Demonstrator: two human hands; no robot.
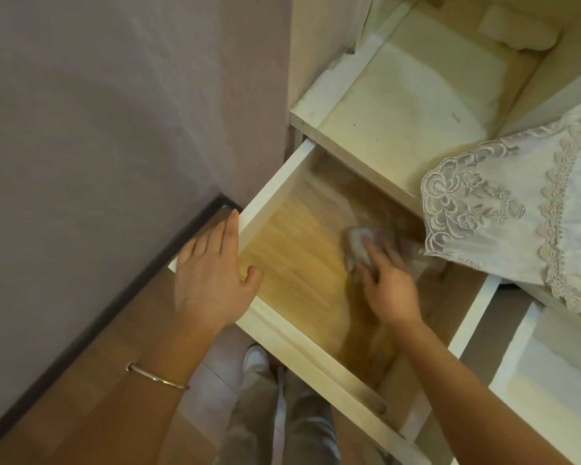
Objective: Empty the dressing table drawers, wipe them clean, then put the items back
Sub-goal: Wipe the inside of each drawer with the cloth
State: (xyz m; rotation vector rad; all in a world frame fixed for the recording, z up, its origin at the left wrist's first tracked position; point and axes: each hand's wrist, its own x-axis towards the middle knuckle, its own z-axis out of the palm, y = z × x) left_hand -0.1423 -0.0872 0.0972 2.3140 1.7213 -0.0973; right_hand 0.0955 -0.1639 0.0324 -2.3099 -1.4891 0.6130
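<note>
The right hand [388,286] lies in the center right of the frame with its fingers spread flat on 1 grey wiping cloth [366,243], pressing it onto the wooden bottom of the open drawer [275,193]. Hand and cloth are motion-blurred, so how the thumb sits cannot be told. The cloth is near the drawer's back right corner and is the only thing inside it.

The left hand [212,280], left of center, rests over the drawer's front left corner, fingers straight and together along the outside of the white side wall, thumb hooked just inside. It holds nothing. 1 thin metal bangle [156,377] circles that forearm.

2 drawers are in view: a second drawer [514,350] stands pulled out at the lower right. 1 lace-edged cover [503,209] hangs at the right, its corner over the first drawer's back right. Above is 1 open shelf compartment [399,122]. At bottom center, 1 white shoe [255,359] stands on the wooden floor [81,414].
</note>
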